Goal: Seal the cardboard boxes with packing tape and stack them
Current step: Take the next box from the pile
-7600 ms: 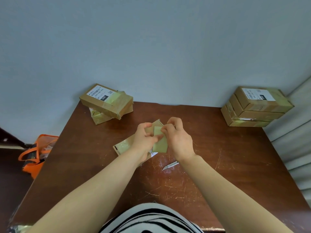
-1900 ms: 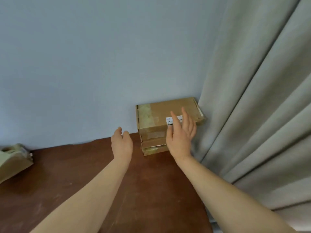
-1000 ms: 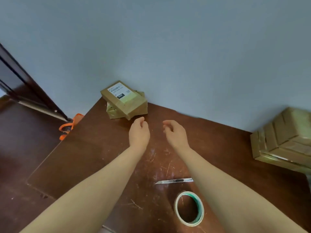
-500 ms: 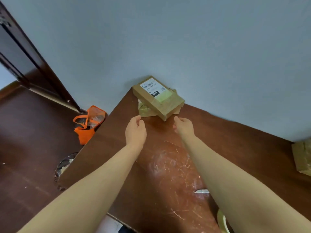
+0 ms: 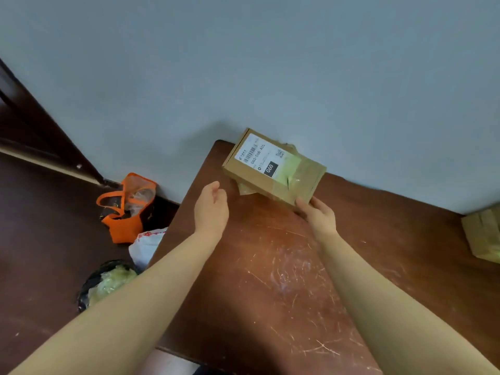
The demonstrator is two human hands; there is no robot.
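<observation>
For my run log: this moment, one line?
right hand: grips box corner | left hand: open, beside box | box: atop lower box

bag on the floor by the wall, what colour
The bag is orange with a clear panel, seen in the head view.

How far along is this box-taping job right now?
Done: taped boxes sit at the right edge of the table, partly out of view. In hand: the right hand grips the near corner of the labelled box; the left hand is open beside it. Left: probably taping and stacking this one and the box beneath.
</observation>
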